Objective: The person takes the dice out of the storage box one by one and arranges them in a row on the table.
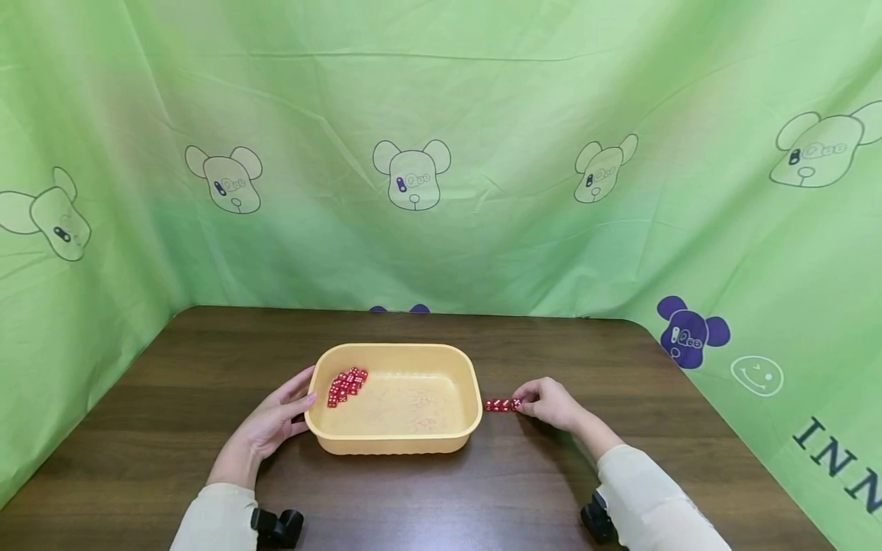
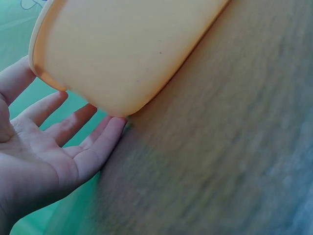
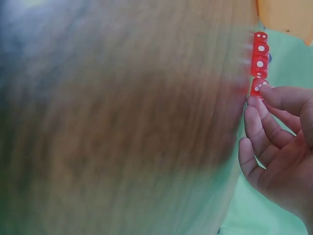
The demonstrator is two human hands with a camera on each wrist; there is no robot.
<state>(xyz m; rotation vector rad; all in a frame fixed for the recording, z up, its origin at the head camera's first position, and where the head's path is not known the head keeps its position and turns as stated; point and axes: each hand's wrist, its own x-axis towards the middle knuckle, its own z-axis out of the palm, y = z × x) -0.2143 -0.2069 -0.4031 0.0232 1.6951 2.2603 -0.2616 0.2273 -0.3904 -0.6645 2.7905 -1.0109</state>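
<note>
A pale yellow plastic tub (image 1: 393, 444) stands on the table, with several red dice (image 1: 347, 385) clustered inside at its left end. My left hand (image 1: 279, 417) rests against the tub's left end, thumb at the rim and fairly straight fingers along the outer wall (image 2: 122, 58). Just right of the tub, a short row of red dice with white pips (image 1: 498, 405) runs sideways on the table. At the row's right end my right hand (image 1: 551, 404) pinches a red die (image 3: 258, 87) between thumb and index finger; a small gap separates it from its neighbour in the right wrist view.
The dark brown wooden table (image 1: 427, 505) has rounded far corners. A green curtain (image 1: 482, 252) with printed bear heads hangs behind it and along both sides. A black wrist camera (image 1: 277, 526) is strapped at the left sleeve, and another (image 1: 598, 520) at the right.
</note>
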